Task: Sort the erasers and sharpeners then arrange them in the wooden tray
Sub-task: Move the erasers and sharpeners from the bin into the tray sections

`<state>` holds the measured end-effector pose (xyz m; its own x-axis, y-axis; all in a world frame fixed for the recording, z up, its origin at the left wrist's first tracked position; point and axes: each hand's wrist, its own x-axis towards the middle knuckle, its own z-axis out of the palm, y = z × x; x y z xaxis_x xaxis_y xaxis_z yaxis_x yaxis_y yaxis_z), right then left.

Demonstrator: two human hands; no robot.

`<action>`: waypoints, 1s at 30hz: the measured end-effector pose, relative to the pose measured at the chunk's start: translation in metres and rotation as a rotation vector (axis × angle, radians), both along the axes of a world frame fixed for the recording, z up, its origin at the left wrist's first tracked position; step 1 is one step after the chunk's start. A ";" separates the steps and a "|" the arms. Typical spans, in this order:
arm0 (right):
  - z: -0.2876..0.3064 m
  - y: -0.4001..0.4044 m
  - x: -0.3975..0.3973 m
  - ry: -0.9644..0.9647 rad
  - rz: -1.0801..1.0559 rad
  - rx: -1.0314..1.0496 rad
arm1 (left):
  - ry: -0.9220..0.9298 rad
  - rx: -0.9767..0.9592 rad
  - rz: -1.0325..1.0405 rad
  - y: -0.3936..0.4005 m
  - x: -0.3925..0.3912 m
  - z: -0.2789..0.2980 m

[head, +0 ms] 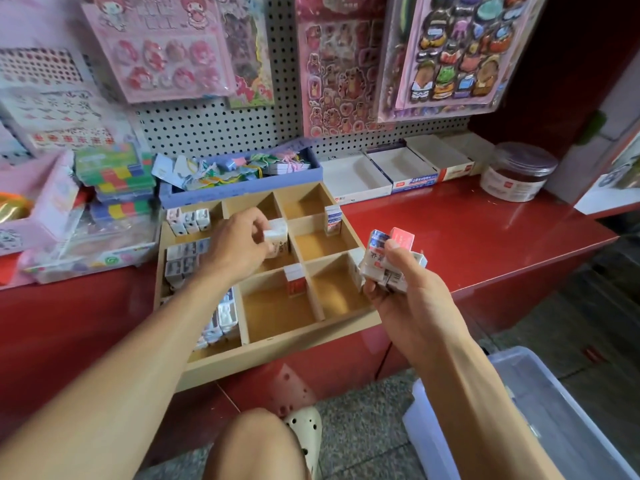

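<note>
Gripping 1 eraser (276, 233) above wooden tray (277, 348), left hand (239, 247).

No legible text: print on erasers (388, 258) and boxes (412, 183) too blurred.

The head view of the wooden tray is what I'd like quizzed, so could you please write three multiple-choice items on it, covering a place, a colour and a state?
1. Where does the compartmented wooden tray rest?
A. on the glossy red counter
B. on the floor
C. inside the clear plastic bin

2. What colour is the long shallow box of clips behind the tray?
A. green
B. lilac-blue
C. black

3. What is the right hand doing?
A. hanging idle
B. pressing flat on the counter
C. gripping a stack of small wrapped erasers

Answers: 1 A, the tray lies on the red surface; 2 B, its walls are lilac-blue; 3 C, its fingers are curled round several erasers.
</note>
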<state>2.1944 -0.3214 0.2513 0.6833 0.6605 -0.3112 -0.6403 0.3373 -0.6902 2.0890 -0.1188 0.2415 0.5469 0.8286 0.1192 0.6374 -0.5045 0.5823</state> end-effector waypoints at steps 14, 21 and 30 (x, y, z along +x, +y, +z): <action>-0.012 0.002 0.009 -0.061 0.070 -0.017 | 0.047 0.005 -0.001 -0.005 0.009 0.012; -0.005 0.004 0.011 -0.165 0.138 -0.016 | -0.213 -0.425 -0.554 -0.057 0.032 0.048; -0.003 -0.005 0.021 -0.131 0.093 -0.036 | -0.262 -0.723 -0.574 -0.050 0.049 0.039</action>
<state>2.2155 -0.3262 0.2478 0.6562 0.7125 -0.2485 -0.5716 0.2543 -0.7801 2.1375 -0.1687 0.2802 0.9208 0.3641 -0.1396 0.2101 -0.1617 0.9642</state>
